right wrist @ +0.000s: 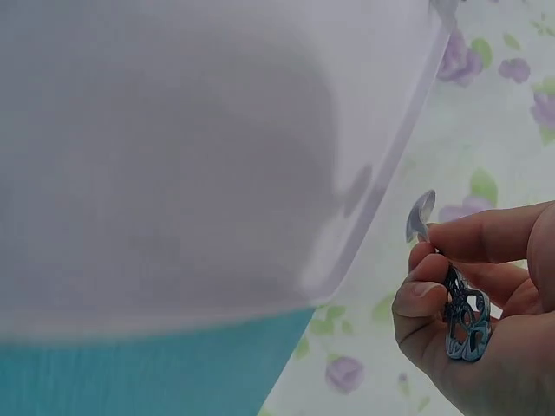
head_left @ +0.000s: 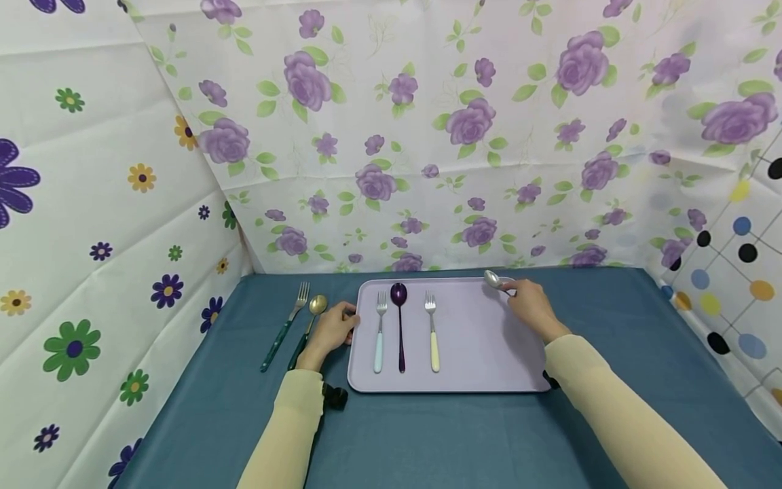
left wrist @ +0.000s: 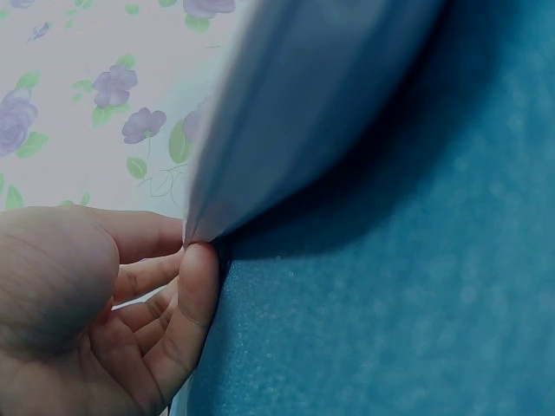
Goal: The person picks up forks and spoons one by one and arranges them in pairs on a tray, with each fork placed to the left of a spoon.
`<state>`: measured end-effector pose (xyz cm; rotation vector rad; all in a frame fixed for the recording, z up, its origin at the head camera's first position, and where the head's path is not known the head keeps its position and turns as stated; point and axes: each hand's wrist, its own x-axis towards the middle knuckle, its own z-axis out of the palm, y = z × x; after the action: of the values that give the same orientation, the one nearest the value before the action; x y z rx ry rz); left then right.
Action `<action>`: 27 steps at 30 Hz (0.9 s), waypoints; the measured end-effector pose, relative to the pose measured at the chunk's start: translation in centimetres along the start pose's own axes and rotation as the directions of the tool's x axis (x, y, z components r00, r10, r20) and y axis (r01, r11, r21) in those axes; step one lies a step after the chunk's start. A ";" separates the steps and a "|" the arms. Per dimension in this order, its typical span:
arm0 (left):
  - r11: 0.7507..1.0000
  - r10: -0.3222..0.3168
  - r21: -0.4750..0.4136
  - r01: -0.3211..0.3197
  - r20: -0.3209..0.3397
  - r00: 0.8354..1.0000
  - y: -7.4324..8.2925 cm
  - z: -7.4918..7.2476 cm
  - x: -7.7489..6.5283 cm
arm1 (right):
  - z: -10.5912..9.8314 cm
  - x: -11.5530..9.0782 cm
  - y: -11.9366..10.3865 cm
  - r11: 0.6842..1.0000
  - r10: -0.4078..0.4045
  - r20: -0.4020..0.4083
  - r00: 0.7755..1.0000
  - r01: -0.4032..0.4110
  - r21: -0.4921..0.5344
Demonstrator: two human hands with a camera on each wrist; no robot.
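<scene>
My left hand (head_left: 333, 327) is at the left edge of the pale lilac tray (head_left: 476, 367). In the left wrist view its thumb and index finger pinch the rim of the tray (left wrist: 312, 95). Over the tray's far right corner my right hand (head_left: 530, 307) holds a small silver spoon (head_left: 492, 278). The right wrist view shows the spoon's bowl (right wrist: 421, 215) beyond the fingertips and an openwork handle (right wrist: 468, 325) inside the palm. On the tray lie a light blue-handled fork (head_left: 379, 339), a dark purple spoon (head_left: 399, 295) and a yellow-handled fork (head_left: 434, 339).
Left of the tray, a green-handled fork (head_left: 284, 333) and a gold-bowled spoon with a dark green handle (head_left: 318, 304) lie on the blue tablecloth (head_left: 427, 441); the left hand partly overlaps that spoon. Flower-patterned cloth (head_left: 415, 156) hangs behind the table.
</scene>
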<state>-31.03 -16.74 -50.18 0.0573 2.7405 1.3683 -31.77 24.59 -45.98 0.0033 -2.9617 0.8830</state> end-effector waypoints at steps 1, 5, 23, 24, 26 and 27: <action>1.000 0.000 0.000 0.000 -0.001 1.000 0.0 0.0 0.0 | 0.2 -0.1 -0.2 1.000 -0.004 0.002 1.000 0.004 -0.001; 1.000 0.003 -0.002 -0.003 -0.002 1.000 0.0 0.0 0.0 | 1.0 -0.3 -1.2 1.000 -0.005 0.005 1.000 0.005 0.004; 1.000 0.002 -0.004 -0.002 0.003 1.000 -0.1 -0.1 0.0 | 4.5 -1.8 -4.5 0.989 -0.147 -0.026 0.989 0.148 0.017; 1.000 0.003 -0.003 -0.003 0.003 1.000 -0.1 -0.1 0.0 | 4.6 -1.9 -4.6 0.988 -0.153 -0.025 0.988 0.153 0.016; 1.000 0.005 -0.001 -0.005 0.004 1.000 -0.1 -0.1 0.1 | 4.8 -2.1 -4.9 0.987 -0.161 -0.020 0.987 0.161 0.016; 1.000 0.005 0.000 -0.005 0.004 1.000 -0.1 -0.1 0.1 | 4.9 -2.2 -5.0 0.987 -0.163 -0.019 0.986 0.163 0.016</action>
<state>-31.10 -16.83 -50.21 0.0673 2.7390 1.3675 -29.75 17.69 -47.45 0.2335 -2.8864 0.8816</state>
